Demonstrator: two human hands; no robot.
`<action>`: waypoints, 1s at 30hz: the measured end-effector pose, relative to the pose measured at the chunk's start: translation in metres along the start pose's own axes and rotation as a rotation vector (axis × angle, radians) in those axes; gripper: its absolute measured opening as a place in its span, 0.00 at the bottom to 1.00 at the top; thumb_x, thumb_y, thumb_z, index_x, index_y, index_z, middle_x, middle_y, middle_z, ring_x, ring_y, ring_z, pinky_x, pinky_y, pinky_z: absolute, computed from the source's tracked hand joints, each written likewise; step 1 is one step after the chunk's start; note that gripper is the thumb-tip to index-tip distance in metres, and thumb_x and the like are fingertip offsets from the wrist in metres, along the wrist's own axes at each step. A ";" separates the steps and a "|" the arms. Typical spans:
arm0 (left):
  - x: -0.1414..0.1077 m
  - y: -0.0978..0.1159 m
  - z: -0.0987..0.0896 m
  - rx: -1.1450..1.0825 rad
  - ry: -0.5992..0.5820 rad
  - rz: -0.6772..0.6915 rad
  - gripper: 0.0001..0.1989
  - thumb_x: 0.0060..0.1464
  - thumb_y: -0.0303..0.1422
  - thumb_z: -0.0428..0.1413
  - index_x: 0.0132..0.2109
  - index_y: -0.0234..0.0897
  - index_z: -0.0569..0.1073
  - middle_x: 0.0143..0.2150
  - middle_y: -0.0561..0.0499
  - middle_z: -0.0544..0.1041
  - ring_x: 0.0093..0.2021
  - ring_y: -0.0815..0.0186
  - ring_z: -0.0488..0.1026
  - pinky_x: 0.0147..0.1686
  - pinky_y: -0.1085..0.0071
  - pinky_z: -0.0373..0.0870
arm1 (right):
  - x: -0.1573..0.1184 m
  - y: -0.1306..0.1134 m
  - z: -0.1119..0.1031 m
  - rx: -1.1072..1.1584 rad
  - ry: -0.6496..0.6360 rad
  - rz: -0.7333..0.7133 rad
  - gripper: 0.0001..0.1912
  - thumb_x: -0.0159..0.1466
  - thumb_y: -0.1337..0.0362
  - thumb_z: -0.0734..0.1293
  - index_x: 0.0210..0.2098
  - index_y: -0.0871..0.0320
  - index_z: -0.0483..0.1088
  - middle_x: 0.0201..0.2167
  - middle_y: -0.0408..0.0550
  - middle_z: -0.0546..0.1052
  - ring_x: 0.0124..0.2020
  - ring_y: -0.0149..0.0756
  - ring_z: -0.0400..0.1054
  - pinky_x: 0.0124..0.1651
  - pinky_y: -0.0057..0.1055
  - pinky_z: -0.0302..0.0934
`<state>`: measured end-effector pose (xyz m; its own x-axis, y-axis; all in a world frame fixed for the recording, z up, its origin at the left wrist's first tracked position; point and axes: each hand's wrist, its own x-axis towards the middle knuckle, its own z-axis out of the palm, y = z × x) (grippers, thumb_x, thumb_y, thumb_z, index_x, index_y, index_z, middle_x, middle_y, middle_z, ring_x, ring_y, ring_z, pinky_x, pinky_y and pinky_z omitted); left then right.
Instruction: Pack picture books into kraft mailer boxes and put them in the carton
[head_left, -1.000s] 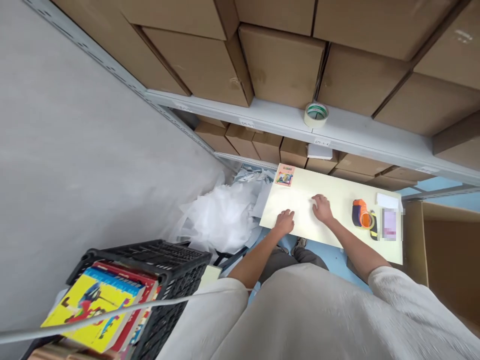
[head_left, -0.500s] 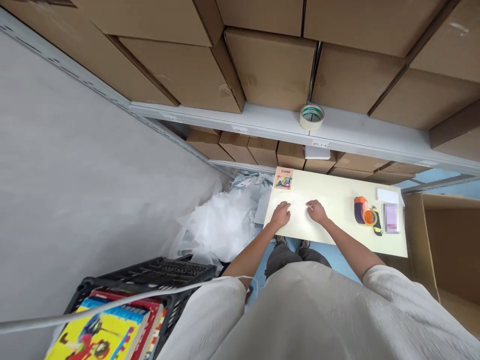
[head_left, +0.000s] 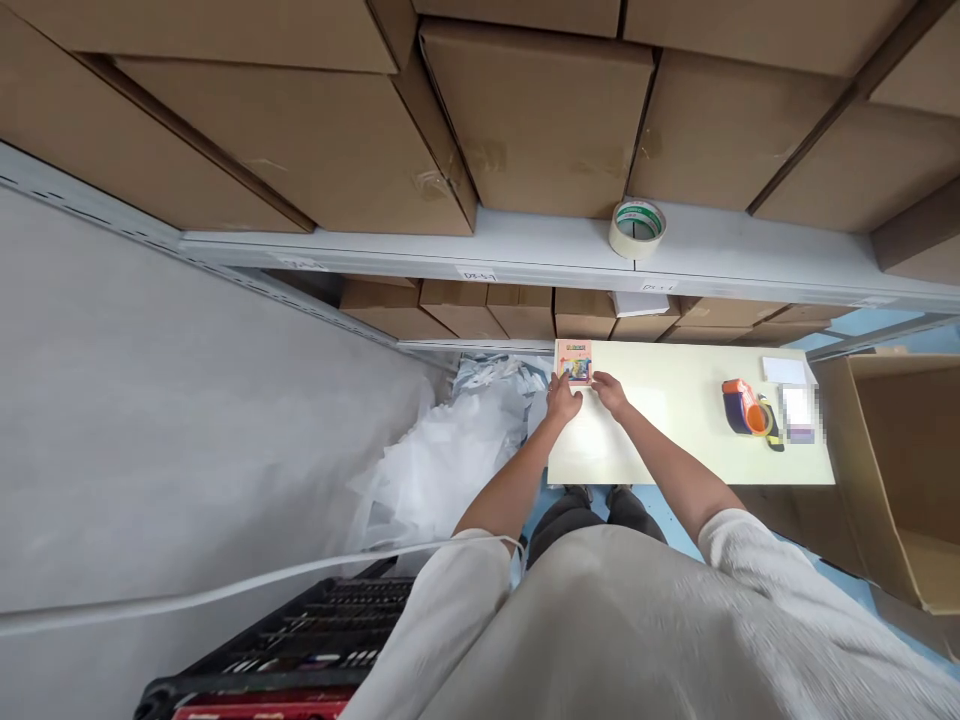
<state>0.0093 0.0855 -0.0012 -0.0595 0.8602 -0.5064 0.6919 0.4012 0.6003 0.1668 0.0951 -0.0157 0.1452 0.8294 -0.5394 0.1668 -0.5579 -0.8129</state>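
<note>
A small pink booklet (head_left: 575, 350) with a colourful picture on its cover lies at the far left corner of the pale yellow table (head_left: 675, 465). My left hand (head_left: 564, 402) is at its lower left corner, fingertips over the edge and thumb spread away. Beside the lower right corner is my right hand (head_left: 610, 394), its fingers reaching towards the booklet and apart from each other. Whether the right fingertips touch it is too small to tell. The table surface just below the booklet shines with glare.
An orange tape dispenser (head_left: 742, 408) and a white card (head_left: 784, 370) lie on the table's right part. A tape roll (head_left: 637, 230) sits on the shelf (head_left: 525, 230) among cardboard boxes (head_left: 532, 120). White plastic wrap (head_left: 442, 460), a black crate (head_left: 300, 625) and an open carton (head_left: 862, 470) flank me.
Both hands have moved forward over the table, from the bare surface to the booklet's near corners. The view has shifted, so less of the crate and its books shows.
</note>
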 end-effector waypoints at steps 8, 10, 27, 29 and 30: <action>0.014 -0.013 0.001 -0.174 0.061 0.071 0.32 0.53 0.26 0.64 0.65 0.42 0.73 0.70 0.41 0.71 0.72 0.50 0.68 0.72 0.58 0.63 | -0.005 -0.010 0.005 0.150 0.081 0.129 0.21 0.55 0.64 0.74 0.49 0.55 0.79 0.52 0.51 0.84 0.55 0.46 0.77 0.58 0.40 0.71; 0.020 -0.015 0.000 -0.263 0.115 0.089 0.27 0.51 0.23 0.63 0.60 0.39 0.76 0.65 0.41 0.76 0.68 0.53 0.72 0.70 0.61 0.66 | -0.003 -0.012 0.004 0.168 0.109 0.176 0.23 0.54 0.63 0.75 0.50 0.55 0.78 0.52 0.52 0.84 0.53 0.46 0.77 0.55 0.39 0.72; -0.040 0.004 0.047 -0.596 0.093 0.212 0.18 0.54 0.20 0.56 0.50 0.39 0.78 0.48 0.46 0.83 0.50 0.60 0.81 0.56 0.62 0.78 | -0.041 0.012 -0.069 0.072 0.062 0.100 0.21 0.54 0.51 0.74 0.43 0.56 0.78 0.34 0.47 0.81 0.39 0.40 0.73 0.39 0.32 0.64; -0.055 0.000 0.058 -0.482 0.071 0.217 0.17 0.55 0.21 0.57 0.50 0.39 0.78 0.49 0.46 0.83 0.51 0.57 0.81 0.58 0.58 0.77 | -0.053 0.026 -0.083 0.064 0.042 0.066 0.20 0.52 0.52 0.73 0.40 0.56 0.77 0.30 0.45 0.79 0.37 0.39 0.73 0.39 0.33 0.64; -0.063 -0.003 0.063 -0.405 0.067 0.224 0.16 0.56 0.21 0.58 0.50 0.40 0.78 0.52 0.44 0.82 0.55 0.54 0.80 0.60 0.56 0.75 | -0.059 0.035 -0.089 0.060 0.037 0.053 0.18 0.52 0.52 0.73 0.39 0.55 0.76 0.28 0.44 0.78 0.35 0.39 0.72 0.40 0.33 0.65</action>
<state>0.0566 0.0105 -0.0100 0.0036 0.9529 -0.3033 0.3571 0.2821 0.8904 0.2505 0.0242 0.0067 0.1880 0.7966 -0.5745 0.0994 -0.5973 -0.7958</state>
